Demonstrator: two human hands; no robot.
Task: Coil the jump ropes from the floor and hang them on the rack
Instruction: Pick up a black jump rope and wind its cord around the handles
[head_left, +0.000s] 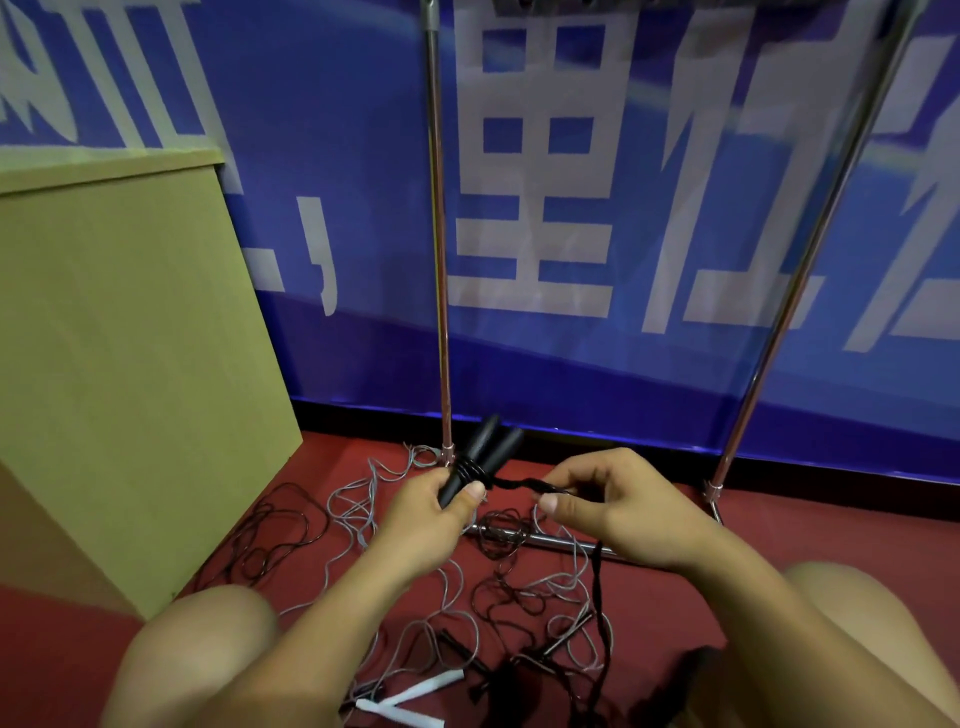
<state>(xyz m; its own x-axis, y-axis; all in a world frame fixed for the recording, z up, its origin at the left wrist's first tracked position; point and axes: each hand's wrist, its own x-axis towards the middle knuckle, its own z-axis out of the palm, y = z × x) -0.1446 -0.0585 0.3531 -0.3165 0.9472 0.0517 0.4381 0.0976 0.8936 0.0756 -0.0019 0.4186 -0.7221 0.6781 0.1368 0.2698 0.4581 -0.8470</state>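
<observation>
My left hand (434, 506) grips the two black handles (480, 457) of one jump rope, held side by side with their long axis pointing up and away from me toward the left rack post (439, 260). A few turns of black cord (470, 470) already circle the handles just above my thumb. My right hand (618, 501) pinches the doubled cord (519, 483) where it runs level from those turns to my fingers, so the free length lies to the right of the handles and then drops past my right wrist to the floor (779, 535). I judge that the next wrap depends on carrying the cord across the handles at right angles to them, and the right hand is the one placed to do it. Below and between my hands the red floor holds a tangle of grey rope (363, 499) and more black rope (280, 525), with some white strips (415, 693) near my knees. The rack's bottom bar (550, 540) lies just under my hands; its top rail, where the coil must hang, is out of sight overhead. A tan box (130, 364) stands to my left, a blue banner (675, 156) behind the rack.
</observation>
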